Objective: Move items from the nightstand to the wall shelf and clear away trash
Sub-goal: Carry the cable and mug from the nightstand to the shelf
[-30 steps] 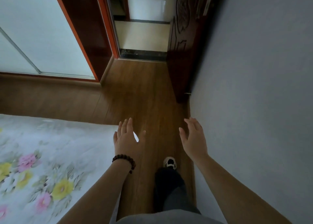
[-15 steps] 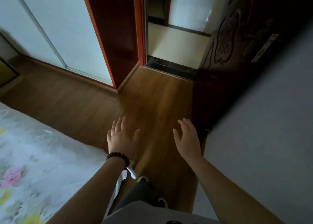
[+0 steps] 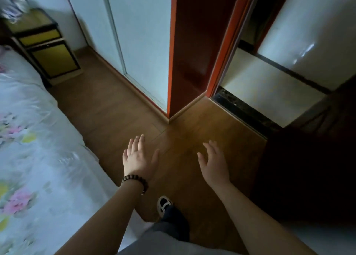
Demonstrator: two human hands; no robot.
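Observation:
A dark-framed nightstand (image 3: 48, 48) with yellow drawer fronts stands at the far upper left, beside the bed. Blurred items (image 3: 13, 10) lie on its top; I cannot tell what they are. My left hand (image 3: 139, 157), with a bead bracelet on the wrist, hovers palm down over the wooden floor, fingers apart and holding nothing. My right hand (image 3: 213, 163) hovers the same way a little to the right, also holding nothing. Both hands are far from the nightstand. No wall shelf is in view.
A bed (image 3: 34, 148) with a floral sheet fills the left side. White sliding wardrobe doors (image 3: 138, 42) and a red-brown frame (image 3: 190, 52) stand ahead. An open doorway (image 3: 269, 93) with a dark threshold lies to the right. A wooden floor strip (image 3: 107, 104) runs between bed and wardrobe. My shoe (image 3: 163, 204) shows below.
The view has swung left: the grey wall and the dark door have left the frame, and the nightstand has come into sight. Both hands stay open and held out in front.

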